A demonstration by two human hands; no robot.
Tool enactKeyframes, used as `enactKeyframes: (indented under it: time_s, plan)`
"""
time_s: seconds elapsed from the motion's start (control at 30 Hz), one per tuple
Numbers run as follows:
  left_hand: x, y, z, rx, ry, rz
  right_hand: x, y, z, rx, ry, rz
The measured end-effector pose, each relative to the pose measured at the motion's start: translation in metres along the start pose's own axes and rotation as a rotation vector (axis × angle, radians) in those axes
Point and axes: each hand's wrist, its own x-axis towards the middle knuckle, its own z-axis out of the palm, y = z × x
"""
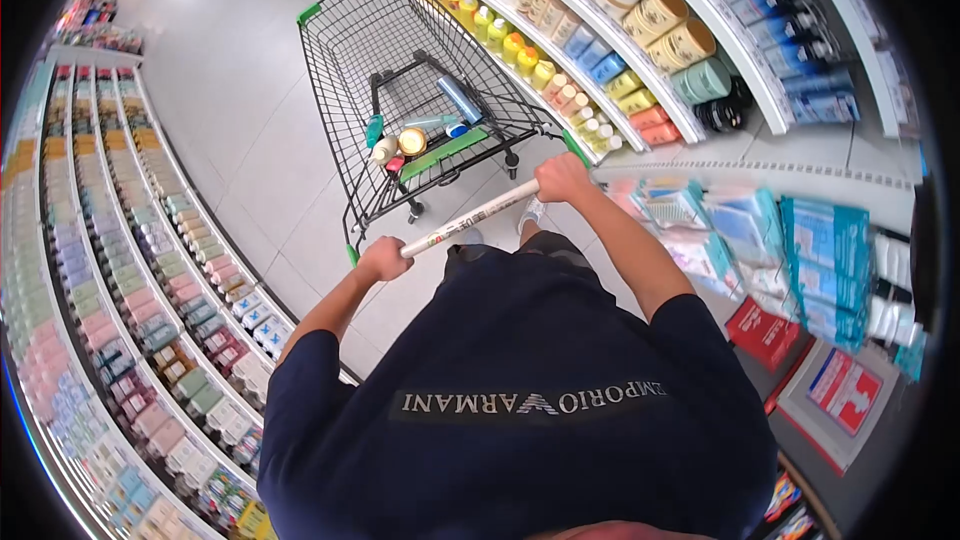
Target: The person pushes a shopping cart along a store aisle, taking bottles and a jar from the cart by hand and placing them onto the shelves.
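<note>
A wire shopping cart (330, 70) with green corner caps stands in front of me. Its white push handle (470, 224) runs across, between my two hands. My left hand (384, 260) is wrapped round the handle's left end. At the right end, my right hand (562, 180) grips the same bar. Inside the basket lie a round yellow-lidded jar (411, 142), a cream-coloured bottle (384, 150), a teal item (375, 129), a small pink-red item (395, 164) and a long blue package (459, 100). The finer labels on these goods are too small to read.
Curved-looking shelves (150, 280) full of bottles and packs line the left side. On the right, shelves hold yellow bottles (497, 32) and big jars (655, 16). Blue packets (825, 260) hang near my right arm, above a red-and-white sign (845, 390). Tiled floor (230, 50) stretches ahead.
</note>
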Motion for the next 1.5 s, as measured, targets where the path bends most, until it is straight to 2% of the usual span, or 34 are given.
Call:
enactKeyframes:
  time_s: [0.23,0.43,0.57,0.63,0.7,0.73,0.77,0.8,0.87,0.9,0.93,1.0,1.03,1.1,1.13,1.2,1.27,1.3,1.4,1.5]
  plan:
    - [0.016,0.037,-0.013,-0.030,0.077,-0.158,0.043,0.044,-0.035,-0.041,-0.033,-0.113]
    - [0.036,0.045,-0.015,-0.009,0.161,-0.251,0.082,0.071,-0.034,-0.044,-0.068,-0.211]
    - [0.045,0.047,-0.021,-0.045,0.118,-0.364,0.102,0.084,-0.049,-0.061,-0.040,-0.249]
    - [0.043,0.052,-0.050,-0.047,-0.108,-0.155,0.111,0.088,-0.053,-0.076,-0.066,-0.258]
    - [0.048,0.065,-0.090,-0.194,-0.001,-0.217,0.117,0.093,-0.048,-0.085,-0.053,-0.257]
    - [0.061,0.059,-0.117,-0.517,-0.030,-0.166,0.118,0.096,-0.046,-0.087,-0.079,-0.252]
    - [0.076,0.052,-0.129,-0.815,0.165,0.036,0.121,0.097,-0.047,-0.072,-0.046,-0.279]
    - [0.097,0.048,-0.140,-0.978,0.422,0.043,0.126,0.098,-0.049,-0.058,-0.009,-0.304]
    - [0.155,0.026,-0.148,-1.214,0.706,-0.028,0.132,0.100,-0.045,-0.054,-0.007,-0.301]
    - [0.188,0.007,-0.145,-1.077,0.723,-0.141,0.131,0.098,-0.041,-0.044,0.005,-0.293]
    - [0.226,-0.015,-0.132,-1.090,0.701,-0.151,0.129,0.096,-0.037,-0.041,-0.021,-0.290]
    - [0.300,-0.052,-0.100,-0.770,0.623,-0.301,0.131,0.097,-0.034,0.026,0.039,-0.326]
    - [0.321,-0.062,-0.090,-0.782,0.611,-0.290,0.130,0.094,-0.036,0.033,0.065,-0.361]
    - [0.357,-0.077,-0.072,-0.584,0.555,-0.491,0.131,0.092,-0.039,0.027,0.069,-0.390]
    - [0.372,-0.083,-0.064,-0.603,0.536,-0.484,0.132,0.090,-0.039,0.079,0.077,-0.395]
    - [0.395,-0.096,-0.046,-0.603,0.476,-0.647,0.130,0.089,-0.042,0.129,0.056,-0.393]
    - [0.407,-0.100,-0.045,-0.654,0.430,-0.679,0.137,0.090,-0.046,0.125,0.200,-0.452]
    - [0.414,-0.104,-0.048,-0.690,0.399,-0.715,0.144,0.091,-0.048,0.117,0.184,-0.449]
    - [0.438,-0.116,-0.047,-0.692,0.414,-0.659,0.150,0.090,-0.054,0.086,0.212,-0.456]
    - [0.463,-0.126,-0.048,-0.708,0.399,-0.738,0.161,0.091,-0.065,0.101,0.182,-0.456]
